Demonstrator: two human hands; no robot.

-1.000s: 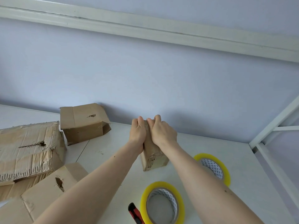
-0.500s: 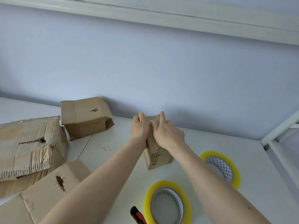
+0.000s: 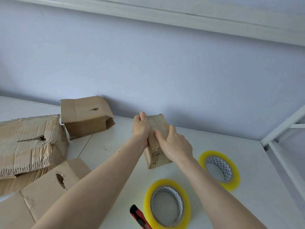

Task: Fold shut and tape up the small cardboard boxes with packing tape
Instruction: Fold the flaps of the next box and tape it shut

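A small brown cardboard box [image 3: 158,123] stands on the white table [image 3: 113,146], its top closed. My left hand [image 3: 140,128] presses flat against its left side, fingers pointing up. My right hand [image 3: 175,143] holds the near right part of the box, thumb lying on the top and fingers curved over the right edge. Two yellow-rimmed rolls of clear packing tape lie flat: one roll [image 3: 147,199] is near me, the other roll [image 3: 235,176] is to the right of my right forearm.
A red and black cutter [image 3: 139,218] lies at the bottom beside the near roll. Three worn cardboard boxes sit on the left: an open one by the wall [image 3: 85,116], a large crushed one [image 3: 28,141], a flattened one [image 3: 41,192]. A white metal frame [image 3: 280,128] borders the table's right side.
My right hand has slid back toward me along the box top, uncovering its far half. My left hand stays against the left side. The view has tilted slightly.
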